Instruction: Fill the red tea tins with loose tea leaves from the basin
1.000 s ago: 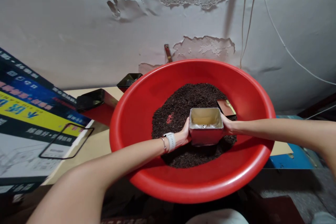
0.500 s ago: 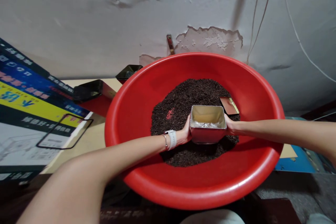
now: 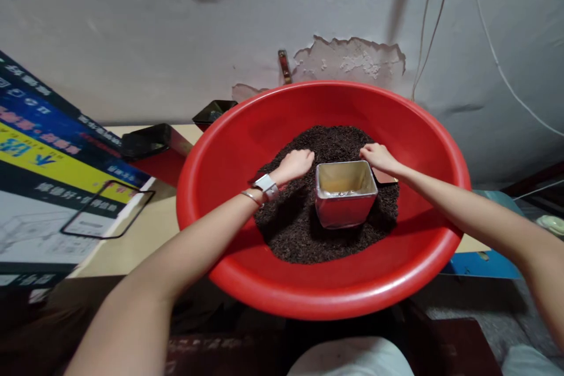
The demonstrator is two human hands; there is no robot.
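A peeling grey wall rose behind the red basin. The left hand and right hand lay curled, knuckles up, on the dark loose leaves either side of the open tin seated mid-heap. Whether they gripped any leaves was unclear. Drawing leaves in evenly from both sides would likely hold the tin upright.

There were 2 hands mid-frame: left hand & right hand. 1 red basin filled the centre, w/ 1 heap of dark loose leaf in it. 1 open square tin sat centre-right. 1 flat lid lay just right of the tin, mostly covered. Left wrist carried 1 white watch + 1 thin bangle. 2 dark trays were left of centre: near tray, far tray. 1 printed carton was at left edge, 1 blue sheet lower right, 1 white cord upper right.
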